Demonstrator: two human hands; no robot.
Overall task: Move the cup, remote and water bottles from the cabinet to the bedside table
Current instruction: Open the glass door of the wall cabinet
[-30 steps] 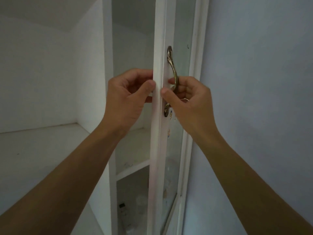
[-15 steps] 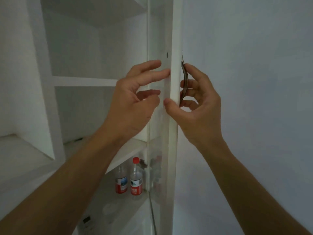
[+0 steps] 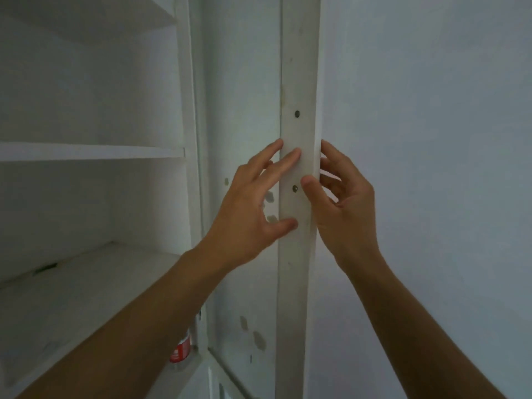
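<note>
One water bottle [image 3: 180,351] upright | left hand [image 3: 247,205] splayed on door [image 3: 296,283] | right hand [image 3: 342,208] pinching door

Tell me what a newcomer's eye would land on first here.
Both hands at centre frame: the left hand lays straight fingers on the white cabinet door, the right hand pinches its edge. Low down, beneath the left forearm, a water bottle with a red label peeks out; white shelves fill the left.

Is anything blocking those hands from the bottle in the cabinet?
Nothing visible. The door stands open, left hand and right hand on its edge; the water bottle sits lower down, half hidden behind the left forearm.
</note>
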